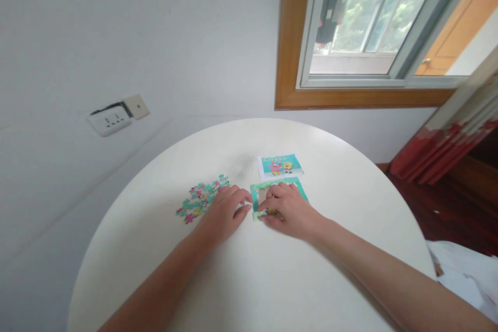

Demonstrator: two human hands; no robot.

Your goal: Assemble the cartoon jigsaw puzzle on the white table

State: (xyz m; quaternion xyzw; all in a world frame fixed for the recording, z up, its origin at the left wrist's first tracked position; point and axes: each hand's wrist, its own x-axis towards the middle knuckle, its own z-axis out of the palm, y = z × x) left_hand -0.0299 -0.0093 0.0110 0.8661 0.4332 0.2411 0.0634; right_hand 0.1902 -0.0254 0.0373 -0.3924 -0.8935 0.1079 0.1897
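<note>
A jigsaw puzzle (256, 188) with a teal border lies partly assembled on the white table, bare in its middle. Bent over it is my right hand (290, 210), thumb and fingers closed at a pale green puzzle piece (257, 215) at the lower left corner. Just left of the frame, my left hand (229, 211) has thumb and forefinger curled together in a pinch; what sits between them, if anything, is too small to name. Loose puzzle pieces (197, 198) in teal, pink and yellow lie heaped left of this hand, which hides some of them.
Behind the puzzle lies a reference picture (281, 166) with two cartoon figures. The round white table (249, 280) touches or nearly touches the wall. A wall socket (111, 120) is at left, a wood-framed window (295, 96) at upper right, and a red-and-cream curtain (439, 140) at right.
</note>
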